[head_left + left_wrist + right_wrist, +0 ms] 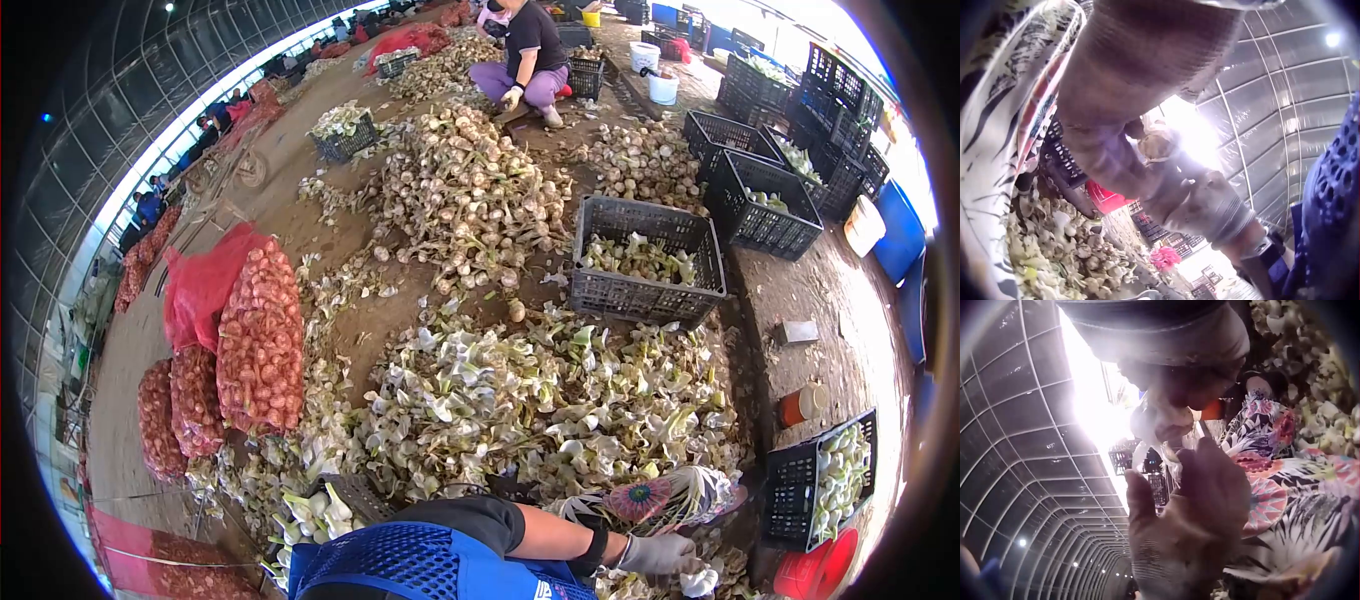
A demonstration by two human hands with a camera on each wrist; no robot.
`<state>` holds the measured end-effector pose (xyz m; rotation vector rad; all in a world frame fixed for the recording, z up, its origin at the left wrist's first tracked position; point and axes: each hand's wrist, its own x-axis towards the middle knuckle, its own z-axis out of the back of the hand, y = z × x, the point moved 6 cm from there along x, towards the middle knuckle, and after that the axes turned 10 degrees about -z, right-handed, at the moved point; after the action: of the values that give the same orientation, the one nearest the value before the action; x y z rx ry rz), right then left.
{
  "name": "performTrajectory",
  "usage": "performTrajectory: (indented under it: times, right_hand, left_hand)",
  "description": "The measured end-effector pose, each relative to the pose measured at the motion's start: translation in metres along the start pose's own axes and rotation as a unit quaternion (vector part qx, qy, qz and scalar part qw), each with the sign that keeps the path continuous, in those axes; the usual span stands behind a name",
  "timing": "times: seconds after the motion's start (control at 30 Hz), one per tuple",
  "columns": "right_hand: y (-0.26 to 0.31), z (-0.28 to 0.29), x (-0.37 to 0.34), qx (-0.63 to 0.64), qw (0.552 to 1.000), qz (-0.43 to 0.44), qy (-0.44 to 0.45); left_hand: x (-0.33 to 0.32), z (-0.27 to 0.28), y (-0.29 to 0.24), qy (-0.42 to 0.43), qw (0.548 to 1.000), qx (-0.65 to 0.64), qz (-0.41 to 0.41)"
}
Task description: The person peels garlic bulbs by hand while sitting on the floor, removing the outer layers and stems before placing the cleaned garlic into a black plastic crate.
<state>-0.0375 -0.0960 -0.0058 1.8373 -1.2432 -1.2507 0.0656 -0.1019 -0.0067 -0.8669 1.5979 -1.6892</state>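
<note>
Left hand (pixel 1116 125) meets right hand (pixel 1204 206) around garlic bulb (pixel 1156 146).

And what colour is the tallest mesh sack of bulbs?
The sack is red; clearest in head view.

Pale round garlic bulb (pixel 1155 146) blurred and partly hidden by the grey-gloved left hand (pixel 1110 147), blue mesh vest (pixel 400 556) cut off by the head view's bottom edge, black-shirted worker (pixel 535 45) by its top, distant dark-clothed figures (pixel 150 207) too small to make out
</note>
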Motion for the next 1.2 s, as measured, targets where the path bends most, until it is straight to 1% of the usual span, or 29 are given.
performTrajectory:
  times: [0.07, 0.1, 0.17, 0.2, 0.23, 0.27, 0.3, 0.33, 0.37, 0.4, 0.43, 0.47, 0.5, 0.53, 0.6, 0.63, 0.67, 0.7, 0.73, 0.8, 0.83, 0.9, 0.93, 0.97, 1.0, 1.1, 1.13, 1.17, 1.2]
  right_hand:
    - [-0.005, -0.003, 0.011, 0.053, 0.998, -0.02, 0.029]
    - [-0.008, -0.004, 0.016, 0.08, 0.996, -0.029, 0.042]
    - [-0.014, 0.0, 0.017, 0.134, 0.988, -0.045, 0.058]
    - [-0.015, 0.012, 0.009, 0.162, 0.985, -0.044, 0.05]
    - [-0.012, 0.032, -0.013, 0.191, 0.981, -0.034, 0.026]
    - [-0.012, 0.058, -0.054, 0.223, 0.975, -0.014, -0.017]
    - [0.0, 0.047, -0.066, 0.246, 0.969, -0.004, -0.01]
    - [0.005, 0.037, -0.068, 0.312, 0.95, 0.003, 0.002]
    - [0.026, 0.014, -0.079, 0.161, 0.977, 0.053, -0.128]
    - [0.02, 0.022, -0.079, 0.287, 0.95, 0.033, -0.121]
    - [0.009, 0.037, -0.087, 0.258, 0.957, 0.073, -0.109]
    - [0.003, 0.045, -0.086, 0.3, 0.944, 0.077, -0.119]
    - [-0.001, 0.055, -0.095, 0.337, 0.912, 0.089, -0.218]
    - [0.022, 0.041, -0.105, 0.267, 0.923, 0.118, -0.251]
    - [0.014, 0.062, -0.123, 0.081, 0.93, 0.105, -0.343]
    - [0.009, 0.067, -0.131, 0.142, 0.917, 0.109, -0.357]
    - [0.005, 0.07, -0.136, 0.202, 0.901, 0.114, -0.367]
    - [0.005, 0.07, -0.142, 0.21, 0.889, 0.098, -0.394]
    - [0.005, 0.069, -0.148, 0.21, 0.891, 0.085, -0.392]
    - [-0.006, 0.077, -0.153, 0.157, 0.894, 0.093, -0.409]
    - [-0.008, 0.079, -0.158, 0.163, 0.89, 0.095, -0.415]
    - [-0.003, 0.079, -0.165, 0.152, 0.893, 0.091, -0.415]
    - [-0.002, 0.081, -0.168, 0.096, 0.887, 0.075, -0.445]
    - [0.001, 0.082, -0.17, 0.08, 0.886, 0.073, -0.452]
    - [0.001, 0.085, -0.174, 0.064, 0.884, 0.07, -0.458]
    - [-0.026, 0.108, -0.177, 0.075, 0.896, 0.03, -0.436]
    - [-0.034, 0.112, -0.175, 0.066, 0.901, 0.008, -0.429]
    - [-0.038, 0.116, -0.174, 0.039, 0.89, 0.014, -0.454]
    - [-0.053, 0.128, -0.171, 0.04, 0.89, 0.016, -0.454]
  left_hand:
    - [-0.01, -0.006, -0.005, 0.053, 0.998, -0.016, 0.016]
    - [-0.012, -0.005, -0.012, 0.052, 0.998, -0.018, 0.015]
    - [-0.013, -0.01, -0.026, 0.082, 0.992, -0.094, 0.026]
    - [-0.009, -0.009, -0.02, 0.053, 0.997, -0.053, -0.012]
    - [-0.016, 0.0, -0.036, 0.054, 0.998, -0.011, 0.008]
    - [-0.019, 0.006, -0.047, 0.146, 0.988, -0.051, 0.022]
    - [-0.011, -0.009, -0.022, 0.175, 0.956, 0.19, -0.137]
    - [-0.018, -0.009, -0.021, 0.074, 0.909, 0.294, -0.286]
    - [-0.017, -0.002, -0.025, 0.08, 0.92, 0.236, -0.301]
    - [-0.017, 0.003, -0.025, 0.108, 0.926, 0.24, -0.271]
    - [-0.009, 0.004, -0.025, 0.1, 0.985, -0.061, -0.127]
    - [-0.009, 0.005, -0.016, 0.078, 0.987, -0.069, -0.125]
    - [-0.005, -0.008, -0.007, 0.044, 0.912, -0.401, 0.078]
    - [0.001, -0.013, -0.016, 0.03, 0.899, -0.423, 0.113]
    - [0.009, -0.025, -0.01, 0.072, 0.929, -0.343, 0.119]
    - [0.01, -0.036, -0.014, 0.09, 0.927, -0.341, 0.128]
    - [0.012, -0.045, -0.02, 0.11, 0.938, -0.306, 0.118]
    - [0.013, -0.054, -0.024, 0.13, 0.948, -0.271, 0.105]
    - [0.012, -0.064, -0.021, 0.141, 0.946, -0.269, 0.111]
    - [0.009, -0.086, -0.011, 0.172, 0.911, -0.336, 0.166]
    - [0.008, -0.093, -0.004, 0.169, 0.899, -0.363, 0.175]
    - [0.004, -0.104, 0.002, 0.185, 0.89, -0.366, 0.198]
    - [0.004, -0.108, 0.005, 0.195, 0.883, -0.371, 0.214]
    - [0.003, -0.113, 0.006, 0.19, 0.885, -0.368, 0.213]
    - [-0.002, -0.111, 0.02, 0.196, 0.89, -0.329, 0.247]
    - [0.004, -0.108, 0.009, 0.212, 0.926, -0.156, 0.271]
    - [0.005, -0.106, 0.014, 0.212, 0.937, -0.125, 0.248]
    - [0.001, -0.103, 0.03, 0.186, 0.939, -0.123, 0.262]
    - [-0.002, -0.101, 0.046, 0.159, 0.94, -0.121, 0.277]
